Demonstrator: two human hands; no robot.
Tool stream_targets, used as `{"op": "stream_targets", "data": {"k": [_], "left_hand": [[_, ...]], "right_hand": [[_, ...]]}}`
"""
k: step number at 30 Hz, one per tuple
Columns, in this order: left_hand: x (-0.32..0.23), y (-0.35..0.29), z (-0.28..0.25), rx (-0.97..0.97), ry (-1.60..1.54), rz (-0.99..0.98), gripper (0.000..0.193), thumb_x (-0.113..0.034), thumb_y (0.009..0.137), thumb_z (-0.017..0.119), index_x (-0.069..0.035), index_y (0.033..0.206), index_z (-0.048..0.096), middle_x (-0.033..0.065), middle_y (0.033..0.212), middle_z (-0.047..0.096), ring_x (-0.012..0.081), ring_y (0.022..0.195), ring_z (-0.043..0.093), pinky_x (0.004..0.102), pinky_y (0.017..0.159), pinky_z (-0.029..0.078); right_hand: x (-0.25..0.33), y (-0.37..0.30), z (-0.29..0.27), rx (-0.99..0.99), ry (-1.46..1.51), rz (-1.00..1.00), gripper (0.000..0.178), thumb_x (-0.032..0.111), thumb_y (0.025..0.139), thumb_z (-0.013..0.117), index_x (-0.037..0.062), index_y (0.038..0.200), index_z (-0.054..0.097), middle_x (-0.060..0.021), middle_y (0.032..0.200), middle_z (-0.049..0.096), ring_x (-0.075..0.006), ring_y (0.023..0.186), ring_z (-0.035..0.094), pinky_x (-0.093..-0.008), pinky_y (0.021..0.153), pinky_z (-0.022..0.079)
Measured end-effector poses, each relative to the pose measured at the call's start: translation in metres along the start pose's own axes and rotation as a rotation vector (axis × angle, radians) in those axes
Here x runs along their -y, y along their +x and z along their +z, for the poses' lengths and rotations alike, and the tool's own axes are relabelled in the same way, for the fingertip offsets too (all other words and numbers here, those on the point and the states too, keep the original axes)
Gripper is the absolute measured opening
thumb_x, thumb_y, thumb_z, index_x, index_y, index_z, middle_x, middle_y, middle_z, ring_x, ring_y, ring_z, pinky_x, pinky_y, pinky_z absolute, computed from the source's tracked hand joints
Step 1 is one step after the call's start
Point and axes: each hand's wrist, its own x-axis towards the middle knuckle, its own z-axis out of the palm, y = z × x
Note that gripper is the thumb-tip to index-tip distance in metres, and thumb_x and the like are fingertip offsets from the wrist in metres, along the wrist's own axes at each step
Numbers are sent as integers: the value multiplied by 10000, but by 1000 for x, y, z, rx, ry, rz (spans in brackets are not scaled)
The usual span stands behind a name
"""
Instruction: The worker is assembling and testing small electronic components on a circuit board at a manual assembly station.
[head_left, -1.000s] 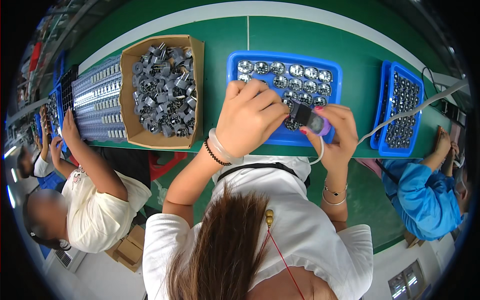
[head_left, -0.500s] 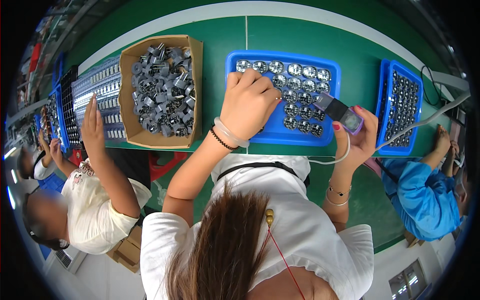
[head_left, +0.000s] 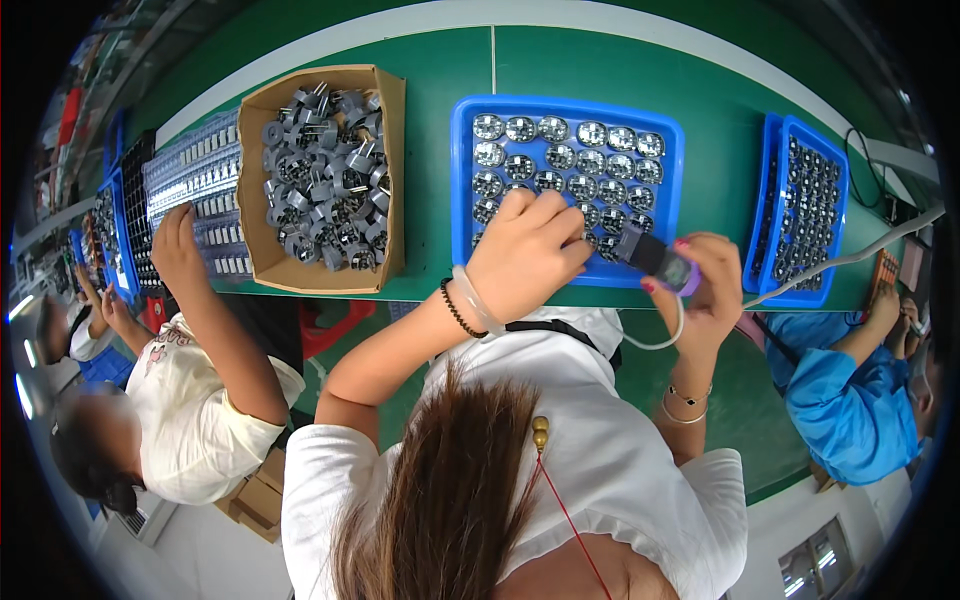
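Observation:
A blue tray (head_left: 676, 150) on the green table holds rows of small round parts (head_left: 590, 133) with shiny metal tops. Over the tray's front part is my left hand (head_left: 530, 245), its fingers curled in a pinch; whatever lies between the fingertips is hidden. My right hand (head_left: 708, 285) grips a black and purple block-shaped device (head_left: 655, 258) with a pale cable, above the tray's front right corner. The device's dark end points toward my left fingertips, close to them. My left hand covers some parts in the front rows.
Left of the tray stands an open cardboard box (head_left: 397, 180) full of grey round pieces with metal pins. Stacked blue trays (head_left: 838, 220) of parts stand at the right, with a grey cable (head_left: 850, 258) in front. Clear trays (head_left: 215, 165) lie farther left. Co-workers sit on both sides.
My left hand has come from the tray's upper left down to its front edge, uncovering parts there. The device in my right hand has shifted slightly down and left, nearer the left fingers.

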Motion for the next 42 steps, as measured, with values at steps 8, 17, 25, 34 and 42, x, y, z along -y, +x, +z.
{"op": "stream_targets", "data": {"k": [8,17,25,34,42], "left_hand": [[-7,-2,-9,-140,-84,65,164,-164,659,757,-133,793,669,-49,845,580,152,841,535,316,760,338],[-5,-7,-13,-126,-95,15,146,-148,678,759,-130,796,675,-46,796,598,151,811,543,316,751,335],[9,-5,-10,-73,84,-89,109,-119,703,730,-118,803,686,-34,778,616,157,797,550,330,764,345],[10,4,-3,-127,95,-122,161,-154,682,747,-127,829,687,-29,809,591,177,808,525,341,769,336],[7,9,12,-127,139,7,183,-173,656,754,-163,825,684,-47,763,516,159,777,498,327,743,325]], "right_hand": [[9,-2,10,208,-67,-78,423,133,605,859,16,951,645,-91,904,579,-244,813,561,-333,687,464],[8,-5,13,209,-39,-115,427,140,612,865,7,955,648,-89,913,567,-239,836,565,-328,696,469],[-3,-12,4,-18,41,81,476,156,658,847,-7,1046,625,-114,990,555,-230,936,546,-324,824,446],[-4,-9,3,37,6,9,472,120,636,851,-5,1033,628,-105,966,554,-237,914,548,-324,783,453],[1,-2,3,104,-76,-7,439,106,636,846,3,1009,640,-100,960,566,-230,895,556,-317,760,461]]}}
